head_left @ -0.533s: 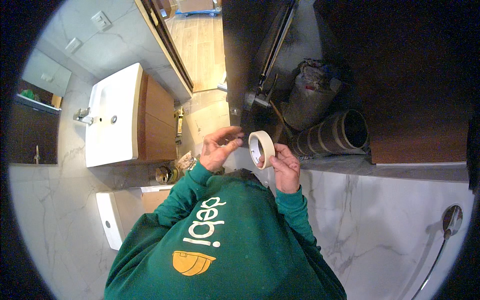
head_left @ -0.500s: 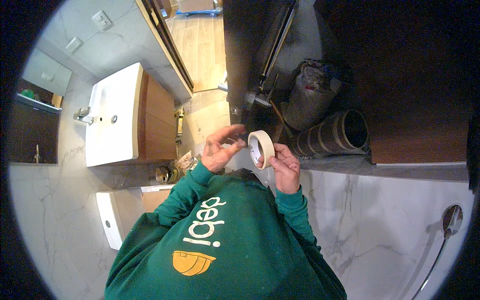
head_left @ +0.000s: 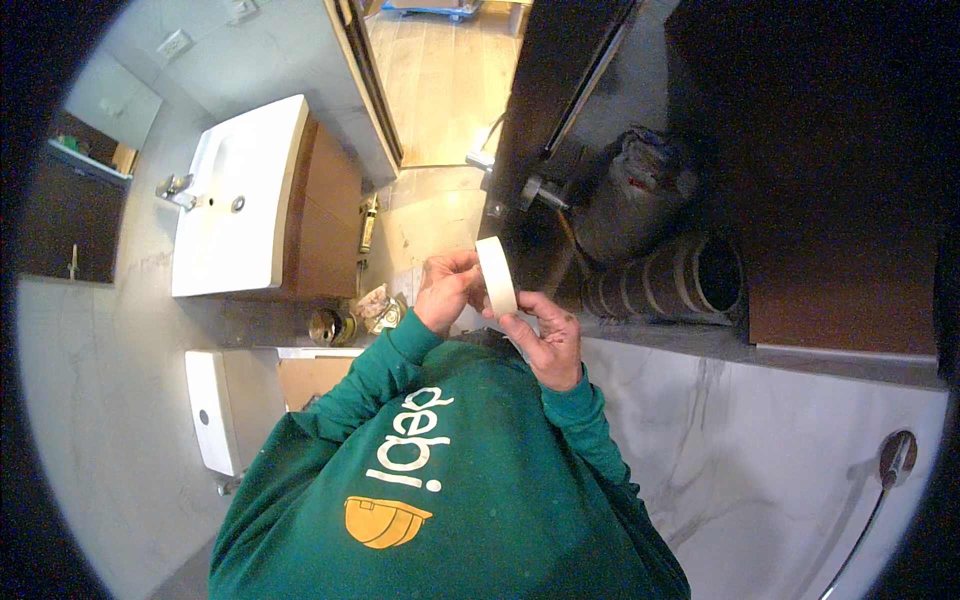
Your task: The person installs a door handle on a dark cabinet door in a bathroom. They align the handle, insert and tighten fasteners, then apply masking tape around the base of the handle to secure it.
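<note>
A roll of cream masking tape [head_left: 497, 279] is held up before my chest, turned nearly edge-on. My right hand [head_left: 550, 338] grips its lower part, the thumb along the outer face and fingers partly hidden behind. At the roll's left side, my left hand [head_left: 446, 291] has its fingers curled in and pressed against the tape. Its fingertips are partly hidden, so I cannot make out whether a loose end of tape lies between them.
A white washbasin [head_left: 245, 205] on a brown cabinet stands at the left, with a sealant tube [head_left: 369, 223] beside it. Below is a toilet cistern [head_left: 212, 412]. At the right, a dark ridged tube [head_left: 660, 284] and a grey wrapped roll [head_left: 630, 205] rest on a ledge.
The tape roll has turned from showing its open ring to nearly edge-on and moved slightly left. My left hand has closed in from apart to touch it. The view has shifted.
</note>
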Demonstrator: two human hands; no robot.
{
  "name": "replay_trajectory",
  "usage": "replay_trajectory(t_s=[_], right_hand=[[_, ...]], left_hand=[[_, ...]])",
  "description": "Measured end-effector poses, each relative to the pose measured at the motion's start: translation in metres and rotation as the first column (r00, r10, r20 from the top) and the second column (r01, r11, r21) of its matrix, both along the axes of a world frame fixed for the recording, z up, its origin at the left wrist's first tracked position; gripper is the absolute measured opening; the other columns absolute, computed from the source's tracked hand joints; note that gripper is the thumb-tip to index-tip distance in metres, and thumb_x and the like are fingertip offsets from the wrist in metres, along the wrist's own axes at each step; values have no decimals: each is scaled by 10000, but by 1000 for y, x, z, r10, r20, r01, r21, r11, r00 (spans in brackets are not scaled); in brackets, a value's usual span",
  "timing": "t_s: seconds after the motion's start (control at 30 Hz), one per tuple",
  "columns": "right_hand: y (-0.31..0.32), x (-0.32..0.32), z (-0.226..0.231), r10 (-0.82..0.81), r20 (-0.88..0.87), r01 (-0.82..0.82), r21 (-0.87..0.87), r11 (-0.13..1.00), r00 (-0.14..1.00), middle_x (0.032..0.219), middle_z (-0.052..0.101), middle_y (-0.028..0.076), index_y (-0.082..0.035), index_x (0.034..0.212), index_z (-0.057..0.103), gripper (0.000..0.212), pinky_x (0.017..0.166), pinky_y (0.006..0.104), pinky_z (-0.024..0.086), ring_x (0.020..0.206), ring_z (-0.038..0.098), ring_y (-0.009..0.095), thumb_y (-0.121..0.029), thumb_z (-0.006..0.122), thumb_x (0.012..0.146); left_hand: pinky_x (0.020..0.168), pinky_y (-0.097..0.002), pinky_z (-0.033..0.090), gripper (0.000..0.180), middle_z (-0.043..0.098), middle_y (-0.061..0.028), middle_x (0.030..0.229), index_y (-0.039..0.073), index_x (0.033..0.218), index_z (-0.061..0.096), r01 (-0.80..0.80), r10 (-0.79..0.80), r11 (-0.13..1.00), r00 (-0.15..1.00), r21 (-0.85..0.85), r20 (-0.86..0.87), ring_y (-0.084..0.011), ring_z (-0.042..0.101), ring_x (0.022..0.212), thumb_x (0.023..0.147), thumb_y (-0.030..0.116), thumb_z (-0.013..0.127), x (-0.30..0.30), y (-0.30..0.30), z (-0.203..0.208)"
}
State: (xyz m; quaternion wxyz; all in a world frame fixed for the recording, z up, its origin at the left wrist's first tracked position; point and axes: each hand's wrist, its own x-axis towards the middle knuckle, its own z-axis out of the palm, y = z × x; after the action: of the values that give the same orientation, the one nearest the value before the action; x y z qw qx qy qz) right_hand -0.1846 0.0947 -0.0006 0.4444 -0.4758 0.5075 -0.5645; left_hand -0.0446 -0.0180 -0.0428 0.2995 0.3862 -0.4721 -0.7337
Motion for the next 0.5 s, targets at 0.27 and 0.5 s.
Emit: replay_trajectory(t_s=[0.27,0.5], right_hand=[[-12,8,5,-10,-40,12,35,999,999,950,714,101,30,1095,659,213,823,291,514,874,657,145,-68,648,906],[-20,15,12,-3,-166,12,56,998,986,940,717,106,35,1112,654,233,809,287,516,861,665,149,-51,658,896]], left_hand=[[651,-282,538,238,713,-105,874,-30,1040,688,-33,36,997,998,-66,46,-156,677,751,914,171,667,31,7,2],[766,-316,526,260,703,-121,1001,24,1046,700,-21,143,721,982,-692,120,-200,666,872,792,50,747,73,4,59]])
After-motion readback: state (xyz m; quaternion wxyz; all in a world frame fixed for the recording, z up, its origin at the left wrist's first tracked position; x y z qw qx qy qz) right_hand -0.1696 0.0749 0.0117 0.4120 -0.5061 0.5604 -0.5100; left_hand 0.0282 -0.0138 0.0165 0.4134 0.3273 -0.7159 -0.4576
